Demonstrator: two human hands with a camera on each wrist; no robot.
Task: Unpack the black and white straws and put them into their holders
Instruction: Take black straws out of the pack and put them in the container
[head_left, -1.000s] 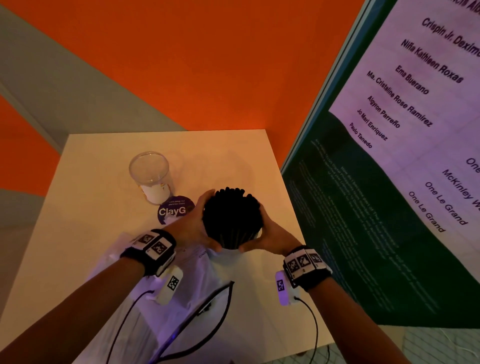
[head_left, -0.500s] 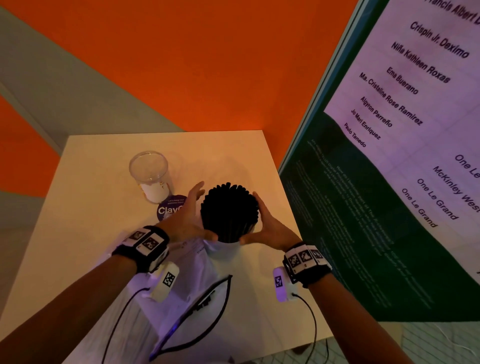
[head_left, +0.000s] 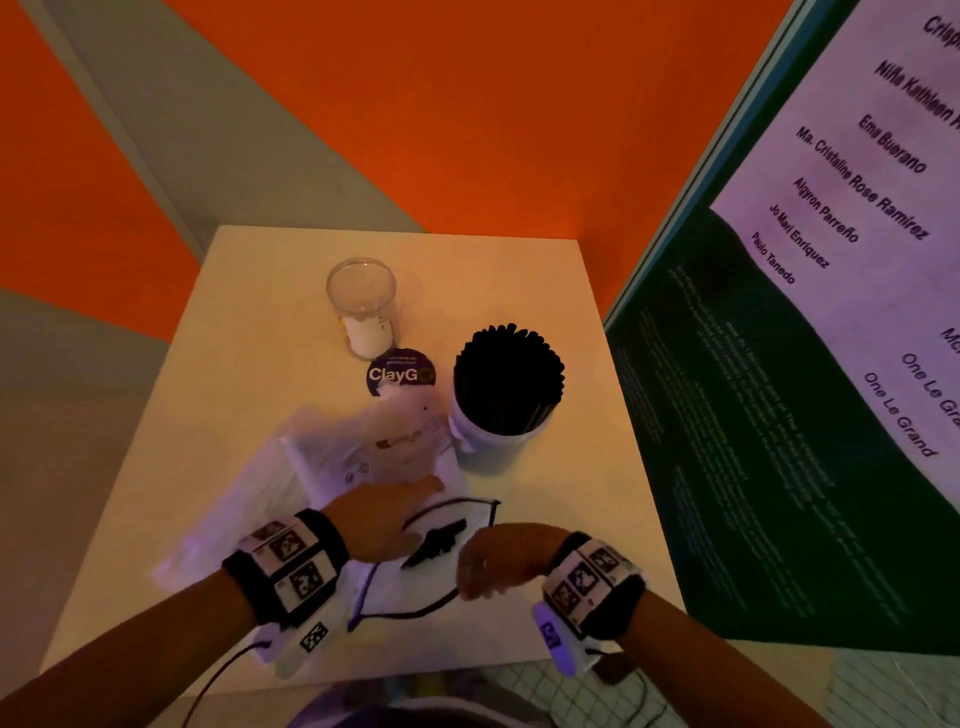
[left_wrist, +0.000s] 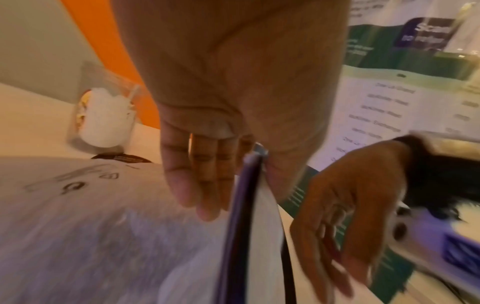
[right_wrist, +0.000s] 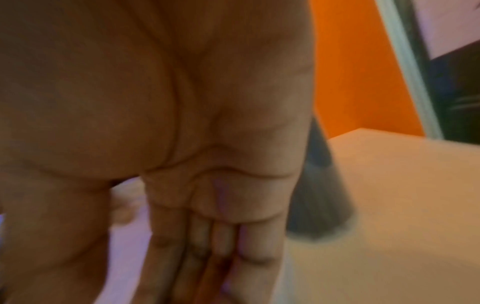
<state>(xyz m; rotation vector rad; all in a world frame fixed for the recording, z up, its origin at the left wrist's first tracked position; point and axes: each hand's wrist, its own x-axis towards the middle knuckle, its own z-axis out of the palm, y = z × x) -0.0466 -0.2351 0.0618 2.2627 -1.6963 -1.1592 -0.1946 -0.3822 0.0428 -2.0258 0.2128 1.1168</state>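
- Black straws (head_left: 509, 384) stand packed upright in the white holder (head_left: 496, 441), right of centre on the table (head_left: 249, 332). That half looks done, I'd say.
- Clear holder (head_left: 362, 306) sits at the back left with only something white low inside it; no white straws in it yet.
- Both hands are down at the near edge, over the packaging.
- Left hand (head_left: 382, 514) reaches across the clear bag (head_left: 332, 467). In the left wrist view its fingers (left_wrist: 187, 176) hang fairly straight and slack over the plastic; whether the thumb side nips the black-edged bag (head_left: 441, 556) I cannot tell, as it is blurred.
- Right hand (head_left: 498, 558) hovers just beside that black-edged bag, fingers loosely bent, nothing visibly in them.
- A few black bits (head_left: 436, 543) lie inside the black-edged bag, possibly leftover straws.
- Step in hand, as I read it: turning to the packaging for the next batch.
- Next move calls for a firm hold on the clear bag, finding its mouth, and drawing the white straws out as one bundle toward the clear holder.
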